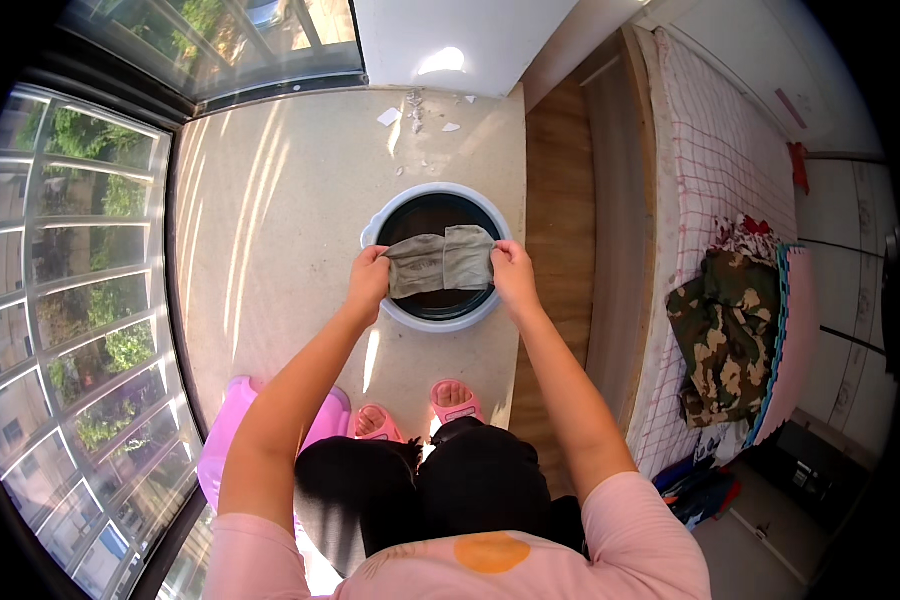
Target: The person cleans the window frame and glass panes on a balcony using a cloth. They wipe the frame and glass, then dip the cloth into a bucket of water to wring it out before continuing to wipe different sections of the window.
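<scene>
A grey-green cloth (420,265) is stretched flat between my two hands, with a folded-over layer on its right half. My left hand (369,275) pinches its left end, and my right hand (513,270) grips the right end. Below the cloth stands a round basin (440,326) with a pale blue-white rim and a dark inside. Whether the dark inside is water cannot be made out. The cloth hides the middle of the basin.
White flakes (389,116) lie on the floor beyond the basin. A purple plastic stool or tub (322,412) stands by my left leg. Barred windows (90,290) line the left. At right, a camouflage garment (735,330) lies on a checked cloth surface (715,140).
</scene>
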{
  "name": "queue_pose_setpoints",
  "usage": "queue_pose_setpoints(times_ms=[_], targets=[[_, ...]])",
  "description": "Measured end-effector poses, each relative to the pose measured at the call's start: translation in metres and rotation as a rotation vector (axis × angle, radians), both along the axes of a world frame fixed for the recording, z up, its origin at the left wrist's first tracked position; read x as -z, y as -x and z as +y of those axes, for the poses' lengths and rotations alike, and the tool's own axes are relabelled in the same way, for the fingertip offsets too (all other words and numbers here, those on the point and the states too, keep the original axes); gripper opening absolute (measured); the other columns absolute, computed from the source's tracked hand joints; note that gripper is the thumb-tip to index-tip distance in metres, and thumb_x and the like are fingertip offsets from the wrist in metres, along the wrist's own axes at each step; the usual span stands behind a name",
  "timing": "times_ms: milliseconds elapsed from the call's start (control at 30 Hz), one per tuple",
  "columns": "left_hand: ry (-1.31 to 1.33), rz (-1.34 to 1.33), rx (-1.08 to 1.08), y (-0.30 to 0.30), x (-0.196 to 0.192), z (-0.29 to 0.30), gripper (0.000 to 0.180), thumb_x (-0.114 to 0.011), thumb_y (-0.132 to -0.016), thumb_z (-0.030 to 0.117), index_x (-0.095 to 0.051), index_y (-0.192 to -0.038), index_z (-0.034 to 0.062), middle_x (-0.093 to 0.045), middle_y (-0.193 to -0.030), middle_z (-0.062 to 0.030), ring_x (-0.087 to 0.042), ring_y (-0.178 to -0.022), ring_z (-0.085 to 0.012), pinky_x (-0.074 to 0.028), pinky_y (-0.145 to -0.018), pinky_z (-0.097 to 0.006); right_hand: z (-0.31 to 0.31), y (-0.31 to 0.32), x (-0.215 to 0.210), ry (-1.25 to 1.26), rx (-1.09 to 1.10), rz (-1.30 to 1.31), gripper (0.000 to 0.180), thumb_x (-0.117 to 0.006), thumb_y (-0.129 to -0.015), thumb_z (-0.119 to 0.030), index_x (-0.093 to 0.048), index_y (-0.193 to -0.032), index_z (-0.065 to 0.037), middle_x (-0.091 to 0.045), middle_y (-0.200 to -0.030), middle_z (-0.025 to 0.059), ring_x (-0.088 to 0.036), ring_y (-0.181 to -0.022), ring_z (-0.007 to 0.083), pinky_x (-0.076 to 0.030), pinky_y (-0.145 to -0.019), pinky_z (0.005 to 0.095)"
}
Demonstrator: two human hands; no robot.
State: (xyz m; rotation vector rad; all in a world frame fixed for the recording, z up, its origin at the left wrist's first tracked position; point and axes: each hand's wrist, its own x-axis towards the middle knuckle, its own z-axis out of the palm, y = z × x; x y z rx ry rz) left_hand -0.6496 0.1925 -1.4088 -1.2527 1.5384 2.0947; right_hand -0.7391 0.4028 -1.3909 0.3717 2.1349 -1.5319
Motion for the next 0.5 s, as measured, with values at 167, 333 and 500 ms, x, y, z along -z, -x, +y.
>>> queue_pose_setpoints(times_ms=[167, 333, 500], targets=[[0.055, 0.029, -0.061, 0.002, -0.01, 0.0, 0.02, -0.045, -0.086, 0.01, -0.058, -0.1, 0.0044, -0.061, -0.087, -0.0062, -0.058, -0.079, -0.0144, -0.047, -0.065, -0.028, 0.009, 0.005, 0.005, 0.051, -0.101, -0.054, 0.019, -0.055, -0.089, -0.013, -0.059, -0.106, -0.006, -0.06, -0.078, -0.0021, -0.054, -0.069, 0.01, -0.045, -0.06, 0.0273], [0.251, -0.036, -0.05, -0.004, -0.015, -0.005, 0.022, -0.045, -0.083, 0.011, -0.059, -0.096, 0.0009, -0.061, -0.087, -0.0084, -0.055, -0.081, -0.0168, -0.045, -0.074, -0.03, 0.008, 0.002, 0.004, -0.299, -0.192, 0.476, 0.017, -0.053, -0.087, -0.008, -0.061, -0.102, -0.003, -0.062, -0.073, 0.0091, -0.058, -0.065, 0.0147, -0.048, -0.063, 0.0293], [0.326, 0.012, 0.083, -0.011, -0.016, -0.014, 0.021, -0.047, -0.083, 0.009, -0.058, -0.099, 0.0007, -0.061, -0.086, -0.0065, -0.056, -0.079, -0.0146, -0.045, -0.07, -0.029, 0.011, 0.013, -0.049, -0.178, -0.149, 0.39, 0.021, -0.054, -0.087, -0.007, -0.061, -0.107, -0.004, -0.064, -0.076, 0.0106, -0.059, -0.067, 0.015, -0.048, -0.065, 0.0283]])
